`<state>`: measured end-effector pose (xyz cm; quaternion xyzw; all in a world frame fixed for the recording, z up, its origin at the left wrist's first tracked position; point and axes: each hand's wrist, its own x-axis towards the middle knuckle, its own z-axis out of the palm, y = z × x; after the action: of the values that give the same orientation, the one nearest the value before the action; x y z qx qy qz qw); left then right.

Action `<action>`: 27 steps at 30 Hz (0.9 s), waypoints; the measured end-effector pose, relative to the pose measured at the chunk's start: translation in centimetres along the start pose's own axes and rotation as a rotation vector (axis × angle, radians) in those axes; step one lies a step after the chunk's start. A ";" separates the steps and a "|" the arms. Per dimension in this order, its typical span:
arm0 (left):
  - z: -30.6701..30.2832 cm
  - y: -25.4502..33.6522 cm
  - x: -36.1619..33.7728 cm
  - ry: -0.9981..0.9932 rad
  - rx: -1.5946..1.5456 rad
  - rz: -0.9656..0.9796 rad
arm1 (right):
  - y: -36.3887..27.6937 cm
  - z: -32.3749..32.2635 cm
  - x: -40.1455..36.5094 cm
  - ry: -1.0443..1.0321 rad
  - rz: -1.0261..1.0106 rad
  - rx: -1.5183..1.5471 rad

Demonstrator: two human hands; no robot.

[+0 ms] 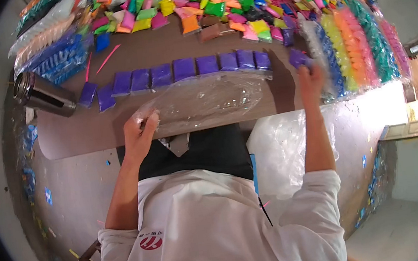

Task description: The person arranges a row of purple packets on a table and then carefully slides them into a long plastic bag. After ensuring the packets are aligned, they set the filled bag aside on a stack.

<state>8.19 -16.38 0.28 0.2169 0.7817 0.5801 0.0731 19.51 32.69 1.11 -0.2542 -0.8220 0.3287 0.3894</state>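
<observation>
My left hand (142, 130) is closed on the gathered left end of a clear plastic bag (205, 102), which lies along the table's near side. Between the fingers of my right hand (310, 79) is a small purple packet (298, 58), held above the table at the right. A row of several purple packets (161, 76) lies just beyond the bag, most side by side. At the row's left end, two packets (105, 96) sit at a slant.
Many mixed-colour packets (215, 8) are heaped across the table's far side. Filled clear bags sorted by colour (350, 48) stand at the right, more filled bags (50, 51) at the left. A dark metal flask (45, 94) lies tilted near the left edge. Clear plastic (279, 153) hangs below the table.
</observation>
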 end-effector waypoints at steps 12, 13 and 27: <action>0.2 -0.1 0.1 -0.009 -0.047 0.016 | -21.6 4.8 -12.2 -0.433 -0.052 0.289; 0.2 -0.1 0.0 0.000 -0.065 0.023 | -22.3 6.1 -12.4 -0.435 -0.111 0.198; 1.4 -0.5 0.3 0.135 0.096 0.185 | -24.5 11.5 -16.3 -0.586 -0.386 -0.166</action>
<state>8.27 -15.11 -0.62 0.2516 0.7885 0.5595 -0.0440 15.52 1.75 5.95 -0.0200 -0.9555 0.2404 0.1701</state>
